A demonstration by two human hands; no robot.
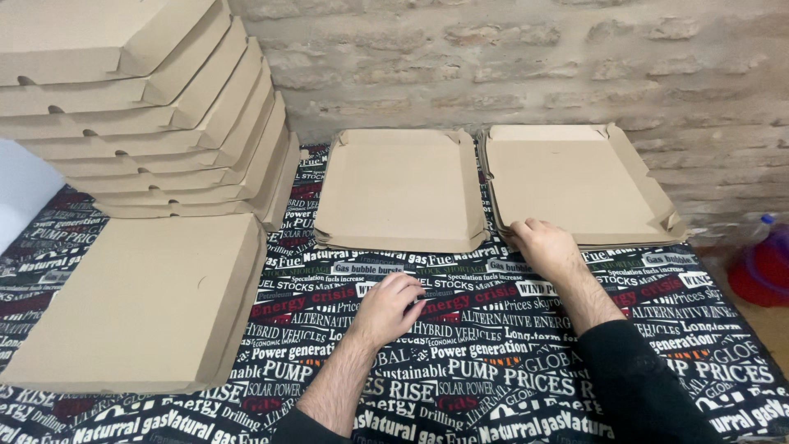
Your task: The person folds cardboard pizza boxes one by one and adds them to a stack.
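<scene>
Closed box (140,304) front left, box stack (156,107) behind it, two tray piles (403,189) (side by side) against the wall (509,57)

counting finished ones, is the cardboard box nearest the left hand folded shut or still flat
Folded shut: the closed box left of the left hand has its lid down, side walls formed.

At centre frame the left hand (393,306) rests palm down on the printed tablecloth (493,370), while the right hand (546,245) touches the near edge of the right stack of open box trays (575,181). A second tray stack (403,189) lies just left of it. Folded cardboard boxes (156,107) tower at upper left above a closed box (140,304).
</scene>
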